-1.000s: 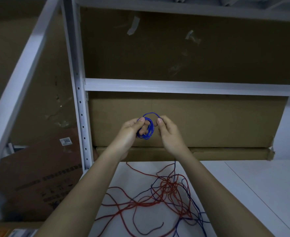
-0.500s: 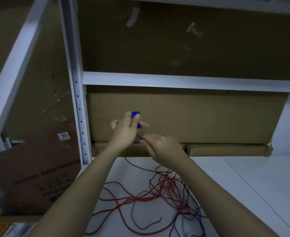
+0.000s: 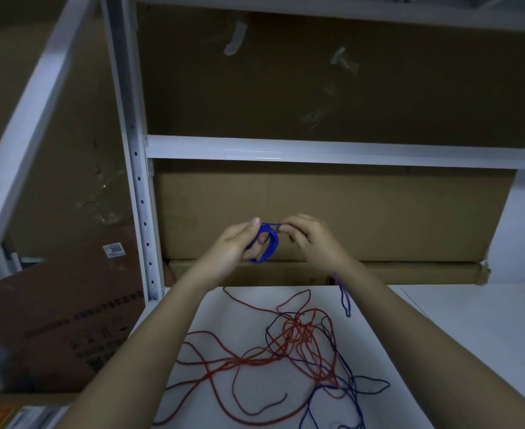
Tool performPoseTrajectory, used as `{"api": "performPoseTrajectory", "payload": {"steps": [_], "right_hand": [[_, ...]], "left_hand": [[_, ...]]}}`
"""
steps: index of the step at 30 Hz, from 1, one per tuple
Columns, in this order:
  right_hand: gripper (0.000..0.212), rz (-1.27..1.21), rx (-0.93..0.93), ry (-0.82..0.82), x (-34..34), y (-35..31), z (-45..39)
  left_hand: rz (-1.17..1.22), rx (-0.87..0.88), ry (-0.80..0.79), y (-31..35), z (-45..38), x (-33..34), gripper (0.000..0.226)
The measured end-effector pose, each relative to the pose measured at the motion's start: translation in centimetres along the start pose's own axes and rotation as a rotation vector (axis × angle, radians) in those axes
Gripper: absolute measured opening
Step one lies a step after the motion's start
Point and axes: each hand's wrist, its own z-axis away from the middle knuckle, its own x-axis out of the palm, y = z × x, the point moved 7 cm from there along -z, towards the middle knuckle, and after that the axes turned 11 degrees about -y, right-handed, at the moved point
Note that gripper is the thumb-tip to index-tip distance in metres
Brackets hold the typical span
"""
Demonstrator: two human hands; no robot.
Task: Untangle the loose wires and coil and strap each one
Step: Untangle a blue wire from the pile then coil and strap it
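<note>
The left hand (image 3: 234,246) grips a small blue coil (image 3: 267,243), held up above the table (image 3: 459,329). The right hand (image 3: 312,239) pinches the coil's top strand. Below, tangled red wires (image 3: 298,332) and blue wires (image 3: 347,385) lie loose on the table.

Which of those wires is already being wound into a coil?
The blue wire: the left hand holds its loops while the right hand pinches the strand. The red wire lies tangled on the table.
</note>
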Motion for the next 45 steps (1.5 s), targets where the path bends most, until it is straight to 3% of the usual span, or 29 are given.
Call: {"api": "performPoseTrajectory", "payload": {"steps": [4,8,9,12,16,20,26,31,36,40,45], "right_hand": [[0.027,0.021,0.031,-0.008,1.9,0.0,1.7],[0.032,0.211,0.034,-0.087,4.9,-0.9,3.2],[0.031,0.239,0.031,-0.095,5.3,-1.2,3.5],[0.03,0.231,0.027,-0.084,5.1,-2.1,4.0],[0.026,0.205,-0.03,-0.079,3.9,-2.4,5.0],[0.022,0.263,-0.088,-0.11,3.0,-2.1,6.0],[0.02,0.287,-0.085,-0.114,1.8,-0.4,6.9],[0.022,0.159,-0.057,-0.113,2.2,0.4,7.8],[0.024,-0.005,0.023,-0.101,3.8,0.4,8.6],[0.026,-0.06,0.074,-0.097,6.0,-1.1,8.9],[0.026,-0.077,0.206,-0.237,9.2,-2.2,9.3]], "left_hand": [[0.18,0.139,0.155,0.5,-0.4,-0.2,0.036],[0.26,0.084,0.434,-0.3,-1.0,-1.3,0.031],[0.165,0.034,0.445,-0.5,-1.2,-1.2,0.029],[-0.437,-0.132,0.459,-1.3,-1.4,-1.1,0.028],[-0.973,-0.099,0.409,-1.3,-1.0,-0.1,0.025],[-1.245,-0.142,0.243,-2.5,-0.6,1.1,0.027],[-0.858,-0.235,0.066,-4.6,0.7,4.0,0.04],[-0.218,-0.154,-0.035,-4.0,2.2,5.6,0.043],[0.211,0.027,0.091,-2.4,3.1,5.2,0.038],[0.312,0.069,0.279,-2.3,3.5,4.4,0.034],[0.115,-0.042,0.408,-3.3,5.0,3.3,0.031]]}}
